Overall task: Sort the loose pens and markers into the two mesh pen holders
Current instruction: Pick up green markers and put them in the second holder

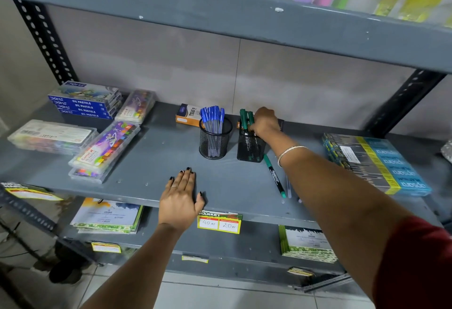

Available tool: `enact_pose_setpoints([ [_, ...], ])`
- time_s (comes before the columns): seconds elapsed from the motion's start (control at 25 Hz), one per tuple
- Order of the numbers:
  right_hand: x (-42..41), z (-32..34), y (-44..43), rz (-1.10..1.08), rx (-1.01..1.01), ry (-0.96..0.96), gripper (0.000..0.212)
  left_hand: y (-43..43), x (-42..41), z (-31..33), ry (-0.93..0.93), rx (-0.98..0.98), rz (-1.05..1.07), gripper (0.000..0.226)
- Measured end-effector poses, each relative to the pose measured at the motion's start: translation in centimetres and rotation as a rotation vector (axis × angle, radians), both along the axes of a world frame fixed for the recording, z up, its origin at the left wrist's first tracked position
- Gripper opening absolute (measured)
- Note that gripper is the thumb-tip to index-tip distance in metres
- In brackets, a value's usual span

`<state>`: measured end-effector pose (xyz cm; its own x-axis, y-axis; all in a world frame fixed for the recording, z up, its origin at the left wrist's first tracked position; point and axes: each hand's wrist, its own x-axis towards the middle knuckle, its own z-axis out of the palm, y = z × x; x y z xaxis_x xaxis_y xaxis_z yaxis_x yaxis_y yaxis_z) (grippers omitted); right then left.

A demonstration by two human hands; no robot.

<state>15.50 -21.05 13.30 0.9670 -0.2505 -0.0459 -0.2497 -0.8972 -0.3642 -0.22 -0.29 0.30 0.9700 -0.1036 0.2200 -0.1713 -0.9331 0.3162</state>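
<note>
At the mouth of the square mesh holder (250,148), toward one o'clock from the middle of the shelf (159,152), the right hand (265,122) is curled around the green markers (246,119) standing in it. The fingers appear closed on one or more of them, probably to seat them upright, though the grip itself is masked by the back of the hand, so which marker is held cannot be told. The left hand (179,198) is laid flat and empty on the shelf's front edge at about six o'clock, fingers spread, judged to be a brace while the other arm reaches in.

At nine o'clock from the square holder, just beside it, the round mesh holder (214,141) is filled with blue pens (212,118), caps up; the colours seem to be kept apart, one to each holder. At five o'clock from the square holder one loose green marker (274,174) is left lying on the shelf, beside the right forearm. Next to it some pale, thin sticks can be made out, possibly clear pens, but they are too faint to name, and part of that area is covered by the arm.

Behind the holders an orange box (187,116) is partly screened by the pens.
</note>
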Motion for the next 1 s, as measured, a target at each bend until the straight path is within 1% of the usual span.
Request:
enact_pose_setpoints([
  [0.08,0.3,-0.3,0.0,0.015,-0.006,-0.003,0.025,0.0,0.0,0.0,0.000,-0.006,0.002,0.061],
  [0.16,0.6,0.5,-0.4,-0.024,0.046,-0.030,0.025,0.0,0.0,0.1,-0.002,-0.009,0.000,0.061],
  [0.24,0.7,1.6,-1.6,-0.140,0.118,-0.124,0.023,-0.1,-0.1,0.2,-0.011,-0.008,0.001,0.061],
  [0.32,-0.3,2.0,-3.5,-0.256,0.109,-0.184,0.029,-0.1,-0.2,0.3,-0.015,-0.016,0.003,0.061],
  [0.4,-2.0,0.7,-5.1,-0.273,0.067,-0.105,0.028,-0.2,-0.2,0.4,-0.012,-0.021,0.006,0.061],
  [0.56,-5.6,-3.9,-5.0,-0.138,0.057,0.190,0.020,-0.2,-0.3,0.4,-0.012,-0.025,0.010,0.061],
  [0.6,-6.2,-4.6,-4.6,-0.118,0.031,0.229,0.019,-0.2,-0.3,0.4,-0.011,-0.023,0.012,0.061],
  [0.64,-6.5,-5.1,-4.3,-0.109,-0.017,0.227,0.026,-0.2,-0.3,0.4,-0.010,-0.023,0.012,0.061],
  [0.72,-6.9,-5.7,-4.0,-0.118,-0.082,0.161,0.033,-0.2,-0.3,0.4,-0.008,-0.022,0.011,0.061],
  [0.76,-6.8,-5.7,-4.1,-0.145,-0.072,0.140,0.033,-0.2,-0.3,0.5,-0.007,-0.020,0.011,0.061],
  [0.84,-6.1,-5.0,-4.6,-0.243,0.043,0.091,0.030,-0.2,-0.3,0.5,-0.011,-0.019,0.010,0.061],
  [0.88,-5.7,-4.1,-4.8,-0.296,0.114,0.037,0.028,-0.2,-0.3,0.5,-0.014,-0.018,0.009,0.061],
  [1.0,-3.9,0.4,-5.2,-0.371,0.245,-0.233,0.025,-0.2,-0.3,0.5,-0.016,-0.021,0.007,0.061],
])
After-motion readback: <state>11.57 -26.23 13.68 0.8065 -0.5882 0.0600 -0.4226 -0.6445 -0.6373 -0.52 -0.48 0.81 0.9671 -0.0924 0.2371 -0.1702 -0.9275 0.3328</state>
